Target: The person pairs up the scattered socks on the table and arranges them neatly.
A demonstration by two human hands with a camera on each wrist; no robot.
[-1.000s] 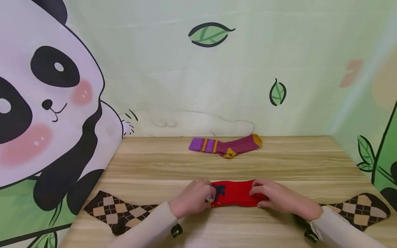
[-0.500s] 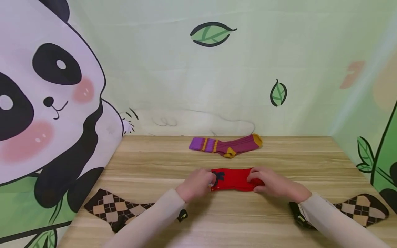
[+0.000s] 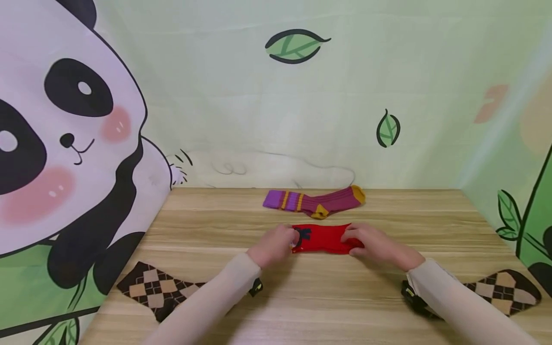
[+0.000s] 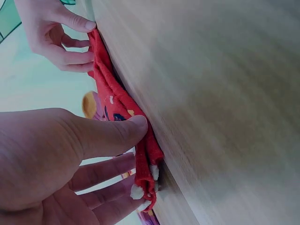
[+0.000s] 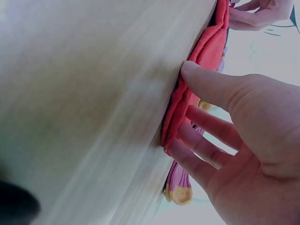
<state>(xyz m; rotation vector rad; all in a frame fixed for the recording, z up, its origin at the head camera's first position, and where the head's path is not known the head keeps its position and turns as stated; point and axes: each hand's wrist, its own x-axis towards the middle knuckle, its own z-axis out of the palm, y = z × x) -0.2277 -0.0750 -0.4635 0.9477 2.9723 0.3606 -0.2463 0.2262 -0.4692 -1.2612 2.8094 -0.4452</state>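
A folded red sock (image 3: pixel 323 238) with a dark figure near its left end lies on the wooden table, between both hands. The left hand (image 3: pixel 275 244) holds its left end, thumb on the near edge and fingers at the far side; white tufts show there in the left wrist view. At the right end the right hand (image 3: pixel 379 245) holds the red cloth (image 5: pixel 211 49) the same way, thumb on the near edge, fingertips along the other side.
A purple and maroon sock (image 3: pixel 329 202) with yellow heel and toe lies at the table's back edge. Argyle socks lie at the left (image 3: pixel 151 287) and right (image 3: pixel 504 291), partly under the sleeves. A panda-printed cloth wall (image 3: pixel 215 96) stands behind the table (image 3: pixel 327 297).
Both hands and the red sock between them have moved away from the body, up towards the purple sock. The argyle and purple socks lie where they were.
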